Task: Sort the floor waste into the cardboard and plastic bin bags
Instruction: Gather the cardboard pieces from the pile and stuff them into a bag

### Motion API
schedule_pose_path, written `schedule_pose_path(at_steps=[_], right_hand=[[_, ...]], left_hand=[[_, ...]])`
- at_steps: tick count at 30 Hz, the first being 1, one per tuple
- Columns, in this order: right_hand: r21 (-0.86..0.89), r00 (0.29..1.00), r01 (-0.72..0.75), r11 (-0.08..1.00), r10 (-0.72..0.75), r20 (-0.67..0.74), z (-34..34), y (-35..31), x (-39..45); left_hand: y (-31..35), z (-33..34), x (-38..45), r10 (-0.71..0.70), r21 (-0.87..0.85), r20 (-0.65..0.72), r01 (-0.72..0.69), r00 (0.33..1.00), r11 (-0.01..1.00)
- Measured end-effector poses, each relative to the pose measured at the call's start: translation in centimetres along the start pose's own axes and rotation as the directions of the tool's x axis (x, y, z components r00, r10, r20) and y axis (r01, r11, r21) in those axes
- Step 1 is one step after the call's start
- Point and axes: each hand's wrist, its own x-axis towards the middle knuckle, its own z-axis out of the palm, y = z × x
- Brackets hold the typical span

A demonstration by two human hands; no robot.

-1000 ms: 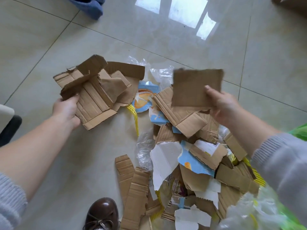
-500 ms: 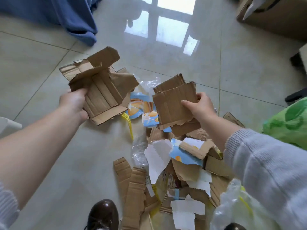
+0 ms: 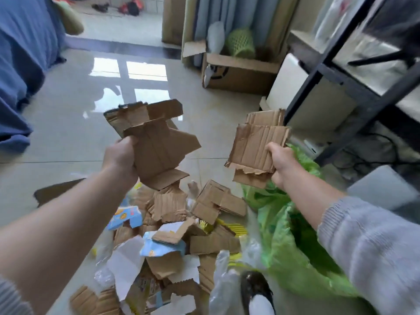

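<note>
My left hand (image 3: 121, 156) grips a bundle of torn brown cardboard (image 3: 156, 144), held up above the floor pile. My right hand (image 3: 280, 164) grips a smaller stack of corrugated cardboard pieces (image 3: 254, 146), raised just over the mouth of a green bin bag (image 3: 293, 226) at the right. Below both hands lies a heap of floor waste (image 3: 177, 237): brown cardboard scraps, blue printed card, white paper, clear plastic film and yellow strips.
A dark shoe (image 3: 255, 289) stands by the bag at the bottom. An open cardboard box (image 3: 238, 71) sits at the back, a black metal shelf frame (image 3: 336, 80) at the right, blue cloth (image 3: 20, 71) at the left. Cables trail under the shelf.
Both hands have risen and swung right with their cardboard. The view has tilted up, and the right hand's stack is now over the green bag.
</note>
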Motion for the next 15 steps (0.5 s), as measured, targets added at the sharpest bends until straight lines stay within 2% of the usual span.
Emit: schedule_pose_path(at_steps=[3,8,11,15], right_hand=[[0.087,0.99,0.035,0.996,-0.023,-0.141,-3.9,-0.2,1.8],[0.12,0.951,0.055,0.991,-0.016,-0.308,-7.5,0.6,5.0],[0.095,0.937,0.062,0.994,-0.025,-0.348,-8.7,1.0,6.3],[0.06,0.939,0.113,0.992,-0.087,-0.332,-10.0,1.3,7.7]], left_hand=[[-2.1,6.3,-1.5,-0.043,-0.01,0.071,0.044,0.997,0.999],[-5.1,16.0,-3.9,0.001,0.037,0.181,-0.007,0.983,0.999],[-7.1,20.9,-4.8,0.045,0.117,0.249,-0.076,0.967,0.99],[-9.7,26.1,-6.2,0.068,0.186,0.385,-0.149,0.92,0.971]])
